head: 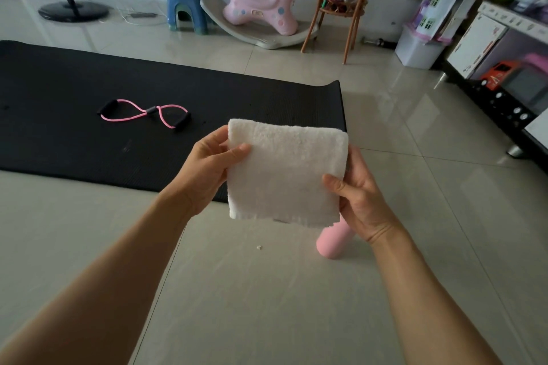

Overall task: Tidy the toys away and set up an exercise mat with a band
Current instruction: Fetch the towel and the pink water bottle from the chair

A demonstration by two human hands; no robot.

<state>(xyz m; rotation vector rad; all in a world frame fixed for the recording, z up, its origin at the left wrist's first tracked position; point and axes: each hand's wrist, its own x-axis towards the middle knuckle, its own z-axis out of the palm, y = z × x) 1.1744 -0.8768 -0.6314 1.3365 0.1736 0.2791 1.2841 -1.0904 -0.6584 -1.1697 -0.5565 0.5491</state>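
Both hands are up in front of the camera, and between them sits a folded white towel point(284, 172), held flat and facing the viewer. The left hand point(207, 169) takes the towel's nine o'clock edge, its grip a pinch with the thumb on the front and the fingers behind. The right hand point(360, 195) has the three o'clock edge, its grip pinching the same way, thumb pressed on the front near the lower corner.

Behind the towel, out at ten o'clock, the black exercise mat point(89, 133) lies unrolled flat on the tiled floor point(267, 305). On the mat, at about eleven o'clock from the towel, rests the pink resistance band point(143, 112), a figure-eight loop with black foam handles.

Just under the right hand, at five o'clock from the towel, a pink foam roller point(333, 241) lies on the floor, partly hidden. Along the far wall at twelve o'clock stand a blue stool point(186, 3) and a pink rocking horse point(267, 0).
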